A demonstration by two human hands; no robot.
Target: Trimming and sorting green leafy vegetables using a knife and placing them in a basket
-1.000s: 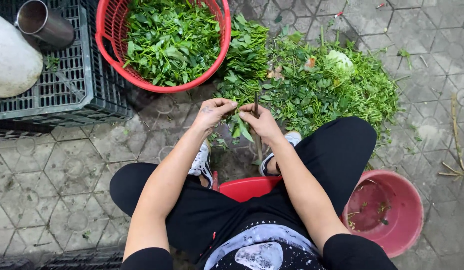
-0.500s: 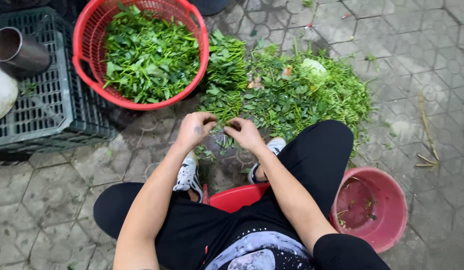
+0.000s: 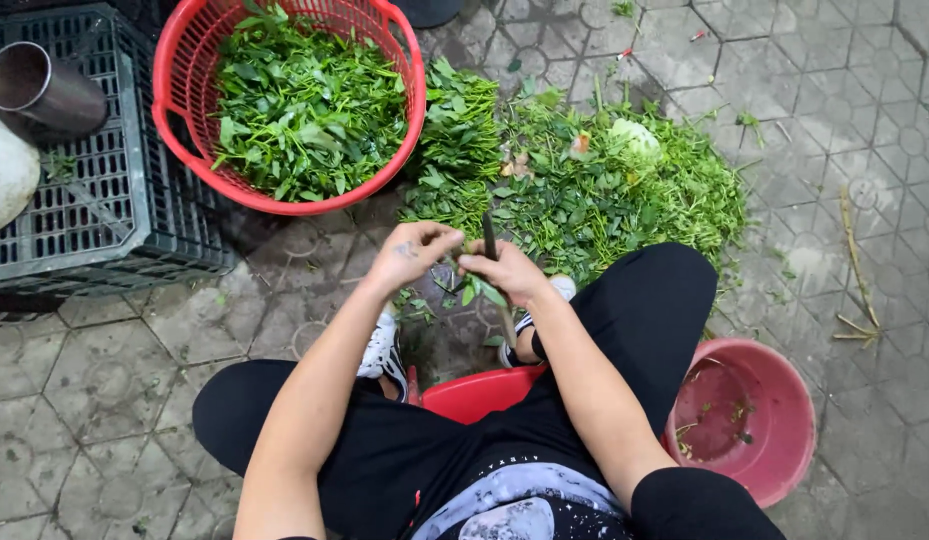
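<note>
Down on the paved floor [image 3: 844,120] of grey hexagonal tiles, a big heap of loose green leafy stems [image 3: 604,190] spreads at twelve to one o'clock from the hands. At eleven o'clock sits the round red plastic basket [image 3: 174,150], packed with picked green leaves [image 3: 304,110]. At nine to ten o'clock stands a dark slatted plastic crate [image 3: 114,220], and on top of it lie a steel cup [image 3: 44,90] on its side and part of a white rounded object [image 3: 4,175] at the frame's left edge. At four o'clock, a pink plastic bucket [image 3: 784,450] holds only a few scraps and sits just beside the person's right knee. A red stool or tub [image 3: 474,395] peeks out under the seated person, at six o'clock.

Now the hands, meeting in the middle above the white sneakers [image 3: 384,350]. The left hand [image 3: 409,252] has its fingers curled in close, pinching at the top of a green stem [image 3: 491,245]. The right hand [image 3: 506,272] has its fingers closed around that same stem lower down, with leaves poking out beneath the palm. The stem stands roughly upright between the two hands, just in front of the heap's near edge.
</note>
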